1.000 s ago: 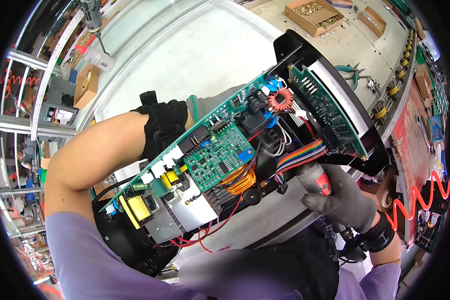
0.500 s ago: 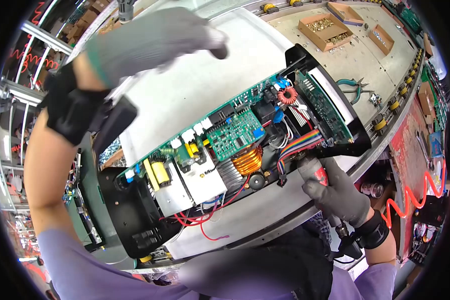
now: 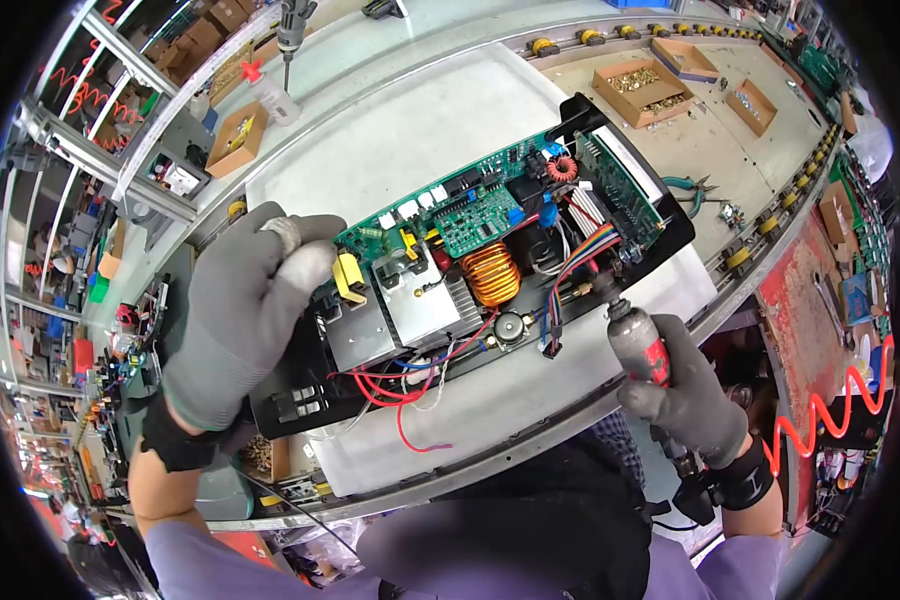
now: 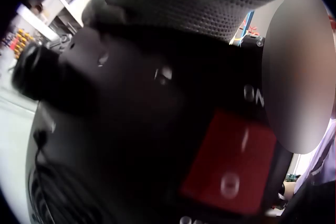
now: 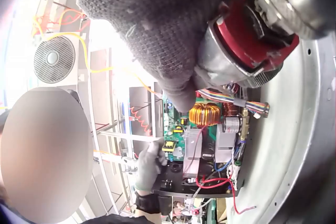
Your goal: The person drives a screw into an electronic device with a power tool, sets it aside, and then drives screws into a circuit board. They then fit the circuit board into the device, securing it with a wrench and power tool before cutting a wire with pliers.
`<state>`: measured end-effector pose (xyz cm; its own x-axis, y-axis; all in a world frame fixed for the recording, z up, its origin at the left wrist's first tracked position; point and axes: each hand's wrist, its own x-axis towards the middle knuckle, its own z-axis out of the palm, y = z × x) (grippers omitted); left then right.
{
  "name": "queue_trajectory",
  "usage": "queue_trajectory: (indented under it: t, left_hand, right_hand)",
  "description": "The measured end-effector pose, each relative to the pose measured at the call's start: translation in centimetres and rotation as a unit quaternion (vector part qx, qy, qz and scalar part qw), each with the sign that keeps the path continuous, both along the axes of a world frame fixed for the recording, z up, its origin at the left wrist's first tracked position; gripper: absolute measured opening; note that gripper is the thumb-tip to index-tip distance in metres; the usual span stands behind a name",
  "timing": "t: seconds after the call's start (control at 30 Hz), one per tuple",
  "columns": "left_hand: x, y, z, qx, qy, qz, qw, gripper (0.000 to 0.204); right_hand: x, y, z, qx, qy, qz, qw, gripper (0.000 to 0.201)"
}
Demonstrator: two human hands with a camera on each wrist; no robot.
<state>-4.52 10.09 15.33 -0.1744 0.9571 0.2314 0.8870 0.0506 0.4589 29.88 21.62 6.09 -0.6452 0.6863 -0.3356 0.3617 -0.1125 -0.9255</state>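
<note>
An opened electronic power unit (image 3: pixel 395 320) lies across the white board, its green circuit board, orange copper coil (image 3: pixel 492 275) and loose red wires (image 3: pixel 400 395) exposed. My gloved left hand (image 3: pixel 245 310) grips the upper edge of its black end panel, fingers and thumb curled beside the yellow transformer (image 3: pixel 348 278). In the left wrist view that panel (image 4: pixel 136 124) carries a red rocker switch (image 4: pixel 231 163) and fills most of the blurred picture. My gloved right hand (image 3: pixel 695 390) holds a grey and red power screwdriver (image 3: pixel 638 345), its front end near the rainbow ribbon cable (image 3: pixel 590 250).
Cardboard boxes of brass screws (image 3: pixel 642 92) and small parts (image 3: pixel 752 105) stand at the back right, near green pliers (image 3: pixel 690 190). A hanging driver (image 3: pixel 292 35) is at the far left. A red coiled hose (image 3: pixel 830 405) stretches at right. Rollers line the bench rails.
My left hand came out from behind the circuit board, swung up and left, then came down onto the end panel. The right hand keeps the screwdriver; its front end now shows more. The view shifted.
</note>
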Motion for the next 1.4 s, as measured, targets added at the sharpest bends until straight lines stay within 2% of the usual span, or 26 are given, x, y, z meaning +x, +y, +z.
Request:
queue_trajectory:
  t: [0.13,0.2,0.33,0.43,0.57,0.63,0.73,0.8,0.9,1.13,1.3,1.33,1.37,1.4]
  left_hand:
    - [0.9,0.1,0.2,0.011,-0.006,0.029,0.999,0.029]
    - [1.0,0.1,0.4,-0.031,0.009,0.037,0.999,0.035]
    - [0.8,0.2,-0.1,0.034,0.045,0.015,0.998,0.025]
    - [0.9,0.2,-0.2,0.036,0.011,0.027,0.999,0.024]
    - [0.9,0.2,-0.3,0.038,0.022,0.025,0.999,0.024]
    - [0.8,0.3,-0.4,0.039,0.021,0.026,0.999,0.023]
    - [0.7,0.2,-0.2,0.003,0.014,0.025,1.000,0.028]
    - [0.6,0.2,-0.2,0.005,0.030,0.022,0.999,0.027]
    - [0.7,0.3,-0.1,0.013,0.046,0.023,0.999,0.027]
    - [0.8,0.4,-0.1,0.015,0.045,0.027,0.998,0.026]
    - [0.6,0.4,-0.3,0.028,0.061,0.017,0.998,0.026]
    - [0.6,0.4,-0.3,0.024,0.066,0.013,0.997,0.026]
    - [0.5,0.4,-0.3,0.024,0.067,0.013,0.997,0.026]
    - [0.5,0.4,-0.3,0.025,0.068,0.004,0.997,0.026]
  right_hand:
    - [-1.7,0.5,0.6,-0.031,0.018,-0.032,0.999,0.060]
    - [-2.4,0.7,0.5,-0.029,0.027,-0.039,0.998,0.058]
    - [-2.7,1.0,-0.1,-0.027,0.012,-0.041,0.999,0.057]
    - [-2.7,1.1,-0.2,-0.013,0.038,-0.044,0.998,0.056]
    - [-2.7,1.1,-0.2,-0.001,0.025,-0.047,0.999,0.057]
    - [-2.7,1.0,-0.8,0.094,-0.021,-0.037,0.995,0.059]
    - [-3.0,0.8,-0.8,0.119,-0.032,-0.034,0.992,0.060]
    - [-3.1,0.9,-1.0,0.094,-0.047,-0.034,0.994,0.061]
    - [-3.0,0.6,-0.7,0.030,0.000,-0.037,0.999,0.060]
    - [-3.0,0.8,-0.5,0.024,-0.003,-0.046,0.999,0.059]
    - [-2.7,1.4,-1.5,0.076,-0.004,-0.030,0.997,0.058]
    - [-2.5,1.7,-0.5,0.076,-0.003,-0.030,0.997,0.058]
    - [-2.3,2.3,1.3,-0.079,0.033,-0.011,0.996,0.055]
    - [-2.1,2.6,2.3,-0.232,0.068,0.008,0.970,0.053]
